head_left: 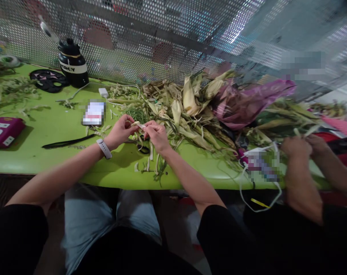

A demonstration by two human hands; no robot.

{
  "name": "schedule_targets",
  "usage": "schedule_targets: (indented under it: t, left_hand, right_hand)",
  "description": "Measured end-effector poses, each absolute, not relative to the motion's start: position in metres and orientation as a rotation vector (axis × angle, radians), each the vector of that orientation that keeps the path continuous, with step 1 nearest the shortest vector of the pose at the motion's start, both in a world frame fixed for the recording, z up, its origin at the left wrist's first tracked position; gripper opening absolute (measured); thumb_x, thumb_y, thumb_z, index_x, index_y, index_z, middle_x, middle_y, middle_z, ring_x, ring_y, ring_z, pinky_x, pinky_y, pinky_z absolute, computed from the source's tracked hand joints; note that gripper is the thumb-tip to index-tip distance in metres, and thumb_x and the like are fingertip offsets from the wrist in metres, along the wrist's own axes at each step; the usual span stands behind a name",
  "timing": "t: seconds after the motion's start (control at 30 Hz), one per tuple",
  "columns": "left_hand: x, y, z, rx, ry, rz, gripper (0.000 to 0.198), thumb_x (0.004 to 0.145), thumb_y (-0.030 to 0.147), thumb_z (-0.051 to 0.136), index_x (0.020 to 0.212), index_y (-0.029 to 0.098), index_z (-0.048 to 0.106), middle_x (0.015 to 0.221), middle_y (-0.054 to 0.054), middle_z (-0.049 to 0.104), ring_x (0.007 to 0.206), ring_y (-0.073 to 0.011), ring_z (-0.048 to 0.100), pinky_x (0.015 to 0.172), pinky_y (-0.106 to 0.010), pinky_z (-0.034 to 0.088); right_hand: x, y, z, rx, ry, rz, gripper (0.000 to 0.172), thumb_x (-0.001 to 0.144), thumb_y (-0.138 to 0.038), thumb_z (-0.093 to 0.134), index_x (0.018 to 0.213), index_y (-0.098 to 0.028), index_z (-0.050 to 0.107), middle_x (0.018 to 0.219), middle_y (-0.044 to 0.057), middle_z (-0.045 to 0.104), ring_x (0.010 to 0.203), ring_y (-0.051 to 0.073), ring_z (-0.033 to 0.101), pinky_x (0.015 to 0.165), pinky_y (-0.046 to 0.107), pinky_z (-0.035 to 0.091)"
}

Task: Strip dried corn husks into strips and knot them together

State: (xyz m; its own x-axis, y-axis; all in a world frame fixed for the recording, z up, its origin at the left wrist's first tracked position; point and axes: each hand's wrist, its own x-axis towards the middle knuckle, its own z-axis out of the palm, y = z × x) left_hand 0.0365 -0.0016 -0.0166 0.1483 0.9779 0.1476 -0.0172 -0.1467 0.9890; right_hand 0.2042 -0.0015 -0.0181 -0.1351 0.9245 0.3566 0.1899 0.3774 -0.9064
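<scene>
My left hand (pixel 121 130) and my right hand (pixel 157 135) meet above the green table (pixel 47 130), both pinched on a pale strip of corn husk (pixel 139 125) stretched between them. Loose husk strips (pixel 150 160) hang and lie under my hands near the table's front edge. Black scissors (pixel 143 149) lie just beneath my right hand. A white band sits on my left wrist. A large heap of corn husks (pixel 187 110) is piled right behind my hands.
A co-worker's hands (pixel 302 147) work husks at the right. A purple plastic bag (pixel 247 101) lies on the heap. A black bottle (pixel 73 65), black disc (pixel 49 80), magenta box (pixel 4 131), white charger (pixel 103 92) and black strap (pixel 67 143) sit left. Perforated metal screen (pixel 150 38) behind.
</scene>
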Motion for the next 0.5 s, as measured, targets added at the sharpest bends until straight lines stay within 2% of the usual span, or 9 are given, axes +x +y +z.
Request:
schedule_targets:
  t: [0.23,0.5]
  left_hand:
    - [0.0437,-0.007,-0.018,1.48,1.123,1.288,0.027,0.078,0.013,0.069,0.084,0.019,0.044,0.062,0.006,0.054,0.053,-0.007,0.048,0.05,-0.021,0.033]
    - [0.0408,-0.0063,-0.0182,1.621,1.142,1.338,0.029,0.076,0.014,0.07,0.09,0.019,0.044,0.061,0.007,0.052,0.053,-0.0075,0.048,0.052,-0.022,0.033]
  right_hand:
    - [0.2003,-0.0033,-0.0196,-1.043,-1.602,0.808,0.037,0.08,-0.024,0.056,0.044,-0.019,0.057,0.067,0.002,0.058,0.078,0.015,0.058,0.076,0.03,0.046]
    - [0.2042,-0.0007,-0.0178,-0.952,-1.767,0.777,0.033,0.083,-0.035,0.059,0.055,-0.018,0.06,0.08,0.003,0.055,0.073,0.013,0.054,0.07,0.029,0.044]
